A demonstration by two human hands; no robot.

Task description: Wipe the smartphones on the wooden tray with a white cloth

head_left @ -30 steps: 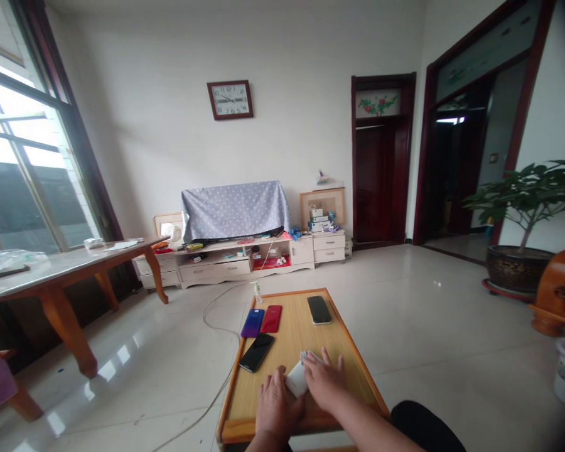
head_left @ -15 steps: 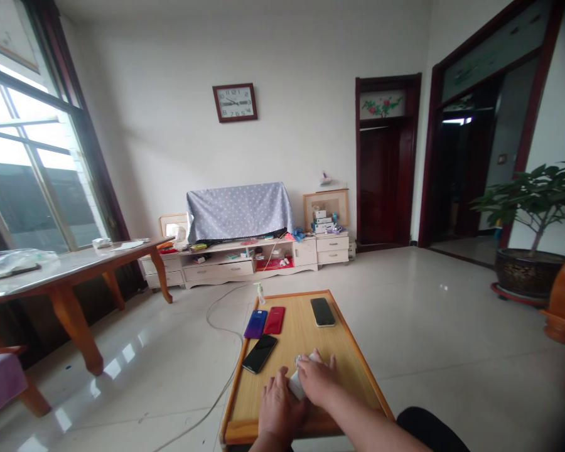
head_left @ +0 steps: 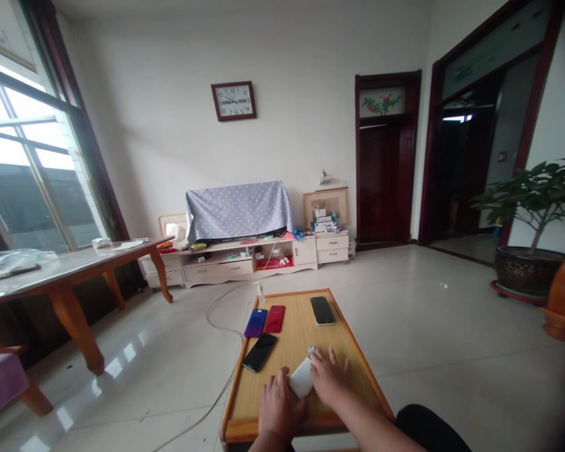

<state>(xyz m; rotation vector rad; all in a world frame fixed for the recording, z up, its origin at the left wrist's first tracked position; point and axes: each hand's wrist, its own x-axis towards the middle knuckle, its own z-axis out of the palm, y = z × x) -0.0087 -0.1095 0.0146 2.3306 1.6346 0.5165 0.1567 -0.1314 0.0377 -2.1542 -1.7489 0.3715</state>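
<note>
- Low wooden table [head_left: 297,333], in front, beneath everything below.
- Left hand [head_left: 277,402], fingers and thumb curled closed around the near left end of the white phone [head_left: 301,378].
- Right hand [head_left: 328,375], fingers spread over the white phone's right side; unable to tell any grip.
- White phone, slanted between the two, near the table's close edge.
- Black phone [head_left: 260,353], blue phone [head_left: 255,323], red phone [head_left: 274,319], grouped left; dark-screened phone [head_left: 322,311], far right.
- Pump bottle [head_left: 260,293], at the far left corner.
- Crumpled white scrap [head_left: 312,350], by the right fingertips.

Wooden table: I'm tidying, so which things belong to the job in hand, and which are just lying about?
Likely job: white phone between left hand and right hand; small pale item at its fingertips.

Seemingly lying about: blue-purple phone; red phone; black phone; farther dark phone; pump bottle.
</note>
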